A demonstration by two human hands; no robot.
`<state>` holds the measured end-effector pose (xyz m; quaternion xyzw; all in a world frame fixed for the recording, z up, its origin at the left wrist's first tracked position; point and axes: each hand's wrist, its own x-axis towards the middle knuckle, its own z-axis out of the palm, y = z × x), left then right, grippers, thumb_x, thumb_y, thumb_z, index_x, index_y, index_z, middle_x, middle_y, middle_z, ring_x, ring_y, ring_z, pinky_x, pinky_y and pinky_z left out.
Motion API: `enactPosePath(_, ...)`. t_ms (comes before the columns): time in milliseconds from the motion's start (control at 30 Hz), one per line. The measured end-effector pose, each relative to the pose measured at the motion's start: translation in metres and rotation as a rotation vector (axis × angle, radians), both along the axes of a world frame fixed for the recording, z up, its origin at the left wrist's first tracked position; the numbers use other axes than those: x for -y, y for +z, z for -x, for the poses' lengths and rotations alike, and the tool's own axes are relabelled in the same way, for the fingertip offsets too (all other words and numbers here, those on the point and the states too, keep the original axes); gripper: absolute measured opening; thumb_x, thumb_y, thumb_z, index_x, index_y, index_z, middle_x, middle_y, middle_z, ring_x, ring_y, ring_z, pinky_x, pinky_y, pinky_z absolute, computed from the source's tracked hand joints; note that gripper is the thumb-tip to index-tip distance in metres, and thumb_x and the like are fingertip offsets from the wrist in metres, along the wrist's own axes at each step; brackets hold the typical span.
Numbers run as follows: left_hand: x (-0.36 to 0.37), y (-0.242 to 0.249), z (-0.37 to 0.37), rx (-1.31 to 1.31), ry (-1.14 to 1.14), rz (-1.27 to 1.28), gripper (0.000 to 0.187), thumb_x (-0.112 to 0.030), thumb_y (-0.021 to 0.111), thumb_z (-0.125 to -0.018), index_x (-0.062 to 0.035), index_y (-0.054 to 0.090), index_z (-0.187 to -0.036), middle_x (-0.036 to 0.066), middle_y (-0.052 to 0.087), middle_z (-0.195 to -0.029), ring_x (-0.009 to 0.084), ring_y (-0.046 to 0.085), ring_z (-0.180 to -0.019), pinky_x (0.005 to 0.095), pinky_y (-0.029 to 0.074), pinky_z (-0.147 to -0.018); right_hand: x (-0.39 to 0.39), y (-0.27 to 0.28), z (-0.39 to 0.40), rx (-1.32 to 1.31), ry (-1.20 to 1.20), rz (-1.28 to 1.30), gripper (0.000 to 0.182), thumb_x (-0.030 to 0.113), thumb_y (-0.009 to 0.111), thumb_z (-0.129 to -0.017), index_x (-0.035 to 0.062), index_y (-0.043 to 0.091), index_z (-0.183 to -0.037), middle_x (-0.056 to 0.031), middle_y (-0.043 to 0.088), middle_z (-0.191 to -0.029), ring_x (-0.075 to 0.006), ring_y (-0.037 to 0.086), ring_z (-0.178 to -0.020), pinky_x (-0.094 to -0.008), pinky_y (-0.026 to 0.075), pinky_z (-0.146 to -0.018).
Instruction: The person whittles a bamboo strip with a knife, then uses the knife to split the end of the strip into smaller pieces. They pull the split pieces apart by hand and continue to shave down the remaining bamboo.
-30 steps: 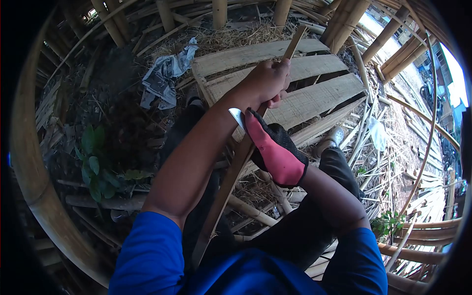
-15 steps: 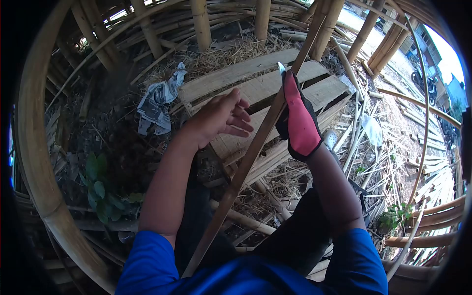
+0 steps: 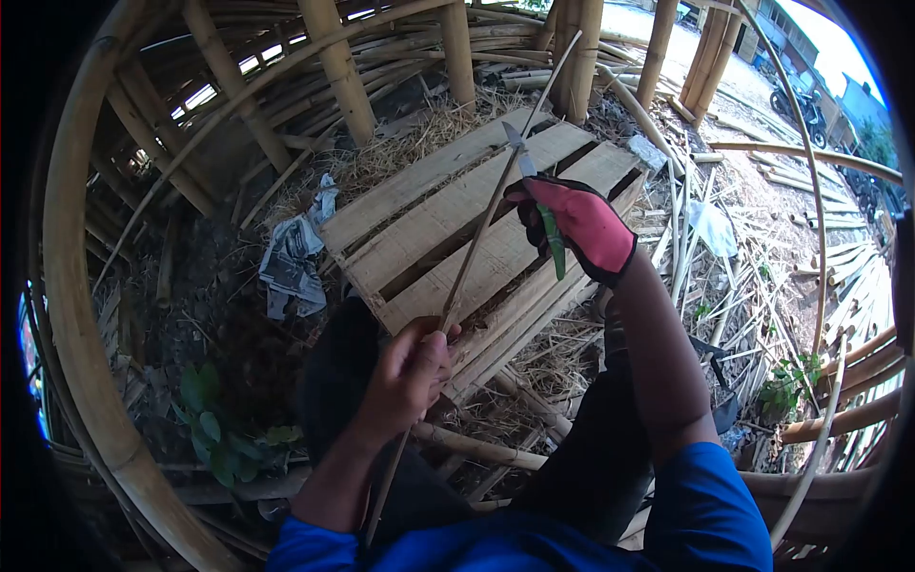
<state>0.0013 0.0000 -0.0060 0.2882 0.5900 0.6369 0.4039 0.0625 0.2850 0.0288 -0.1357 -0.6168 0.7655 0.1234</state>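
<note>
- The left hand (image 3: pixel 410 377) is bare; its fingers are clenched around a thin bamboo strip (image 3: pixel 477 243), low on its length, just above the person's lap
- The bamboo strip runs from under that hand up and away, slanting to the right; it crosses over the wooden pallet (image 3: pixel 429 224) and its far tip reaches toward the upright bamboo posts (image 3: pixel 338 67)
- The right hand (image 3: pixel 577 224) wears a red and black glove; its fingers are wrapped around the green handle of a knife (image 3: pixel 534 195); the blade points up and away, lying just beside the strip near its upper half; whether the edge touches the strip I cannot tell
- The pallet lies on the ground in front of the knees, on straw and bamboo offcuts
- A crumpled newspaper (image 3: pixel 291 257) lies left of the pallet; a small green plant (image 3: pixel 214 429) grows near the left elbow
</note>
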Motion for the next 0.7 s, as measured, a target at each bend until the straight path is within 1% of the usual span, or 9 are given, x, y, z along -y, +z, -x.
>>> enactPosePath(133,0.006,-0.001,0.012,-0.007,-0.041,0.0,0.044,-0.03,0.039,-0.105,0.0055,0.048,-0.129,-0.001,0.042,-0.061,0.0025,0.032,-0.039,0.0186,0.029,-0.036,0.01,0.008,-0.004,0.186,0.04,-0.183,0.05,0.048,0.042,-0.102,0.0048,0.064,-0.115,0.0006,0.048,-0.072,-0.0106,0.053,-0.062,-0.0255,0.045,-0.06)
enactPosePath(200,0.007,-0.004,0.014,0.045,-0.051,0.069,0.05,-0.032,0.037,-0.105,0.0062,0.045,-0.136,-0.001,0.041,-0.058,0.0031,0.031,-0.037,0.0185,0.029,-0.035,0.007,0.007,-0.001,0.344,-0.135,-0.224,0.057,0.056,0.043,-0.099,0.0052,0.068,-0.102,0.001,0.044,-0.065,-0.0102,0.052,-0.062,-0.0273,0.043,-0.06)
enactPosePath(233,0.008,-0.006,0.012,0.052,-0.052,0.078,0.05,-0.032,0.037,-0.105,0.0062,0.045,-0.136,-0.001,0.041,-0.058,0.0031,0.031,-0.037,0.0185,0.029,-0.035,0.008,0.004,0.002,0.409,-0.265,-0.419,0.069,0.064,0.04,-0.095,0.0029,0.069,-0.087,-0.0054,0.05,-0.062,-0.0173,0.055,-0.064,-0.0324,0.045,-0.067)
enactPosePath(267,0.009,-0.007,0.011,0.101,-0.064,0.055,0.05,-0.032,0.037,-0.105,0.0063,0.045,-0.137,-0.001,0.04,-0.056,0.0033,0.031,-0.037,0.0186,0.029,-0.035,0.007,0.001,0.005,0.416,-0.264,-0.41,0.069,0.064,0.04,-0.095,0.0029,0.069,-0.087,-0.0054,0.05,-0.062,-0.0173,0.055,-0.064,-0.0324,0.045,-0.067)
enactPosePath(367,0.011,-0.01,0.01,0.153,-0.054,0.048,0.051,-0.032,0.035,-0.106,0.0062,0.045,-0.138,-0.001,0.038,-0.054,0.0037,0.031,-0.037,0.0186,0.029,-0.035,0.007,0.003,0.007,0.519,-0.28,-0.803,0.078,0.068,0.031,-0.094,0.0009,0.068,-0.078,-0.0171,0.068,-0.081,-0.0342,0.063,-0.08,-0.0396,0.046,-0.087)
enactPosePath(500,0.011,-0.006,0.008,0.128,-0.034,0.11,0.046,-0.031,0.04,-0.105,0.0052,0.052,-0.132,-0.002,0.044,-0.056,0.0034,0.034,-0.038,0.0194,0.03,-0.037,-0.001,0.002,0.009,0.486,-0.33,-0.841,0.077,0.069,0.034,-0.093,0.002,0.068,-0.077,-0.0171,0.068,-0.08,-0.033,0.065,-0.08,-0.039,0.047,-0.085)
enactPosePath(533,0.01,-0.008,0.006,0.131,-0.037,0.115,0.046,-0.031,0.04,-0.105,0.0052,0.052,-0.132,-0.002,0.044,-0.056,0.0034,0.034,-0.038,0.0194,0.03,-0.037,-0.002,0.007,0.008,0.453,-0.399,-0.785,0.074,0.066,0.036,-0.095,0.0022,0.061,-0.068,-0.011,0.057,-0.069,-0.0237,0.054,-0.068,-0.034,0.043,-0.076)
enactPosePath(633,0.007,-0.011,-0.002,0.081,-0.066,0.127,0.041,-0.031,0.044,-0.105,0.0031,0.063,-0.116,-0.003,0.043,-0.055,0.003,0.036,-0.039,0.0197,0.031,-0.036,-0.011,0.005,0.009,0.418,-0.364,-0.86,0.074,0.066,0.034,-0.096,0.0023,0.059,-0.067,-0.0109,0.056,-0.067,-0.0237,0.054,-0.068,-0.0349,0.043,-0.076)
enactPosePath(700,0.01,-0.015,0.002,0.111,-0.067,0.129,0.041,-0.03,0.043,-0.105,0.0032,0.061,-0.12,-0.003,0.042,-0.055,0.0031,0.035,-0.039,0.0197,0.031,-0.036,-0.004,0.007,0.008,0.459,-0.306,-0.891,0.074,0.065,0.031,-0.097,0.0026,0.057,-0.066,-0.0117,0.055,-0.066,-0.0245,0.054,-0.068,-0.0353,0.044,-0.078)
